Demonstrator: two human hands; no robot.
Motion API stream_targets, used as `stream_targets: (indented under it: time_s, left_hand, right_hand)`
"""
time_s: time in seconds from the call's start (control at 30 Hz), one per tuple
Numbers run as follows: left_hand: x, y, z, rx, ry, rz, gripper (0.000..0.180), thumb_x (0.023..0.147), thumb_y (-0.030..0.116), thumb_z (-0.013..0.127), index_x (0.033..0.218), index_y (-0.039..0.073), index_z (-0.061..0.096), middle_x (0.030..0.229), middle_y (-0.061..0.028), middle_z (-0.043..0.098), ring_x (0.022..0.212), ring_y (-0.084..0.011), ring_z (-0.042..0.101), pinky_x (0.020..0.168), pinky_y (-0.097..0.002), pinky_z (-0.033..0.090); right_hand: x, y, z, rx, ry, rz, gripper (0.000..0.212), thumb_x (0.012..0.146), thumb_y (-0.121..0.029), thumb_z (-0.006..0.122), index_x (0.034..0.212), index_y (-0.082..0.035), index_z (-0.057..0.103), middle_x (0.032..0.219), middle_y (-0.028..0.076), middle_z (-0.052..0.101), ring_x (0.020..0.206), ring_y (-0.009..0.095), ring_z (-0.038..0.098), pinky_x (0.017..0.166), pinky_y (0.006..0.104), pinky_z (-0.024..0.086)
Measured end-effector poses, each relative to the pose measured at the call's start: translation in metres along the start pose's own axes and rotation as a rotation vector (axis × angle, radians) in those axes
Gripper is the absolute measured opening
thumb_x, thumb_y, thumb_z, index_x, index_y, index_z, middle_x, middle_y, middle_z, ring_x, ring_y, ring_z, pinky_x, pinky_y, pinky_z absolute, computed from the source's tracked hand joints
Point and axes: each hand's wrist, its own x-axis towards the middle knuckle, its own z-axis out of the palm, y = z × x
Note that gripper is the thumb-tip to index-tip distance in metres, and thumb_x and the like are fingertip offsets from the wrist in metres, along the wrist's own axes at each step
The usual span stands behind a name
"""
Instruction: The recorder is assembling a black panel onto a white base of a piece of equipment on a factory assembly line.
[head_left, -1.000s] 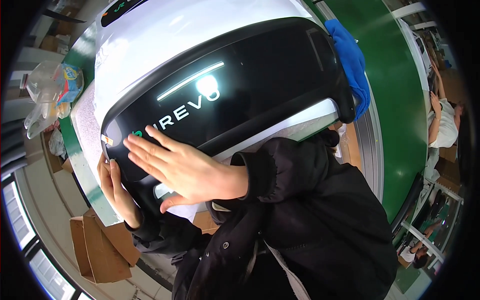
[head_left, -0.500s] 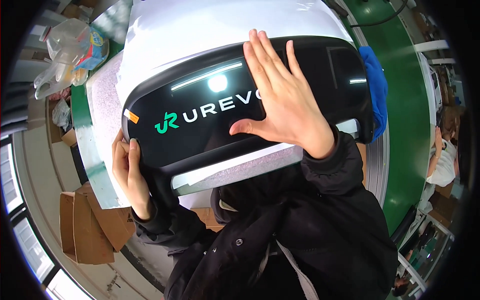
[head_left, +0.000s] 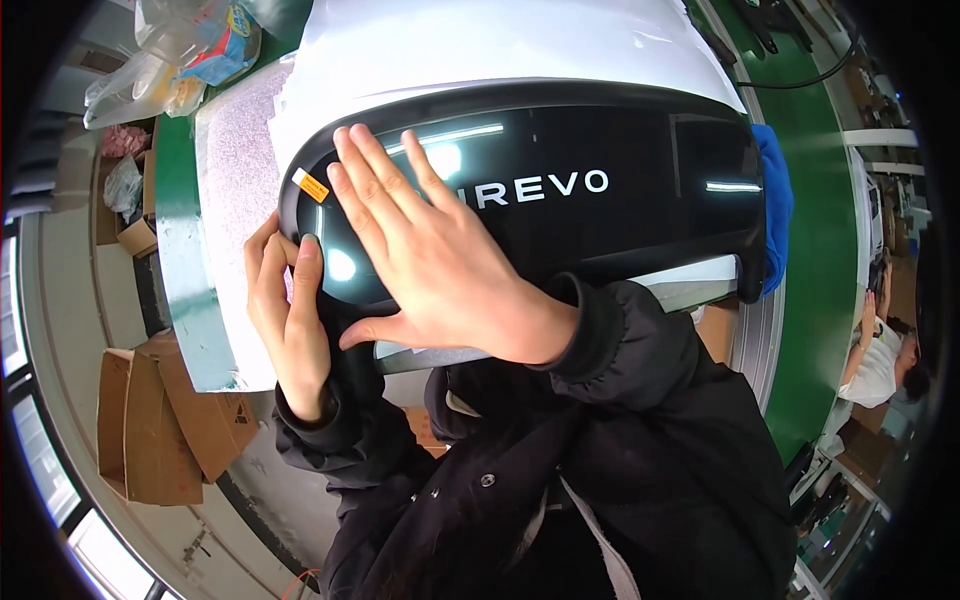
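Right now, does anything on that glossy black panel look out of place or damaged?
Only a small orange sticker on the black panel, at its left end near the left hand. No cracks or scratches show.

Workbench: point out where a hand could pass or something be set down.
Free: the white foam sheet between the green table edge and the black glossy panel. Crowded: the panel's left end, with the right hand flat on it and the left hand gripping its corner; plastic bags fill the far-left corner.
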Motion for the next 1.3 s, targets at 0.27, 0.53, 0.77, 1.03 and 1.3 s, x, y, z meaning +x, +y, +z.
stream_targets:
  time_s: [0.27,0.53,0.77,1.03,1.3]
  left_hand:
    - [0.001,-0.001,0.000,0.046,0.016,0.027,0.017,0.084,0.009,0.051,0.076,-0.005,0.048,0.106,-0.0138,0.052,0.074,-0.0148,0.044,0.064,-0.0261,0.036]
    - [0.002,0.005,0.002,0.055,0.029,0.038,0.014,0.083,0.007,0.051,0.078,-0.006,0.050,0.107,-0.0135,0.051,0.083,-0.0157,0.048,0.073,-0.0253,0.036]
    - [0.003,-0.020,-0.003,-0.415,0.030,-0.142,0.020,0.086,0.011,0.046,0.093,-0.004,0.055,0.108,-0.0108,0.052,0.096,-0.0172,0.048,0.086,-0.0256,0.033]
    - [-0.005,-0.033,-0.011,-0.554,0.128,-0.243,0.033,0.091,0.019,0.039,0.113,-0.001,0.050,0.116,-0.0113,0.051,0.111,-0.0189,0.045,0.094,-0.0286,0.033]
    - [-0.003,-0.048,-0.019,-0.933,-0.040,-0.060,0.040,0.092,0.023,0.032,0.121,-0.001,0.047,0.119,-0.0182,0.049,0.109,-0.0207,0.045,0.096,-0.0284,0.030]
  right_hand:
    - [0.006,-0.019,0.010,-0.123,-0.029,-0.062,0.093,0.071,-0.056,0.055,0.128,0.013,0.031,0.138,0.029,0.023,0.132,0.037,0.017,0.108,0.0465,0.012]
    - [-0.005,-0.016,0.006,-0.031,0.028,-0.016,0.089,0.075,-0.056,0.050,0.128,0.013,0.032,0.138,0.029,0.024,0.132,0.038,0.017,0.108,0.0472,0.012]
    - [0.005,-0.029,0.015,-0.095,0.023,-0.023,0.083,0.077,-0.052,0.049,0.126,0.014,0.034,0.137,0.028,0.026,0.132,0.038,0.018,0.108,0.0479,0.011]
    - [0.009,-0.055,0.040,-0.268,0.030,-0.202,0.064,0.080,-0.035,0.047,0.123,0.012,0.039,0.134,0.027,0.032,0.129,0.038,0.024,0.107,0.0455,0.015]
    - [-0.003,-0.060,0.036,0.727,0.091,-0.213,0.032,0.079,-0.009,0.050,0.108,0.005,0.050,0.119,0.018,0.046,0.110,0.032,0.047,0.098,0.0367,0.034]
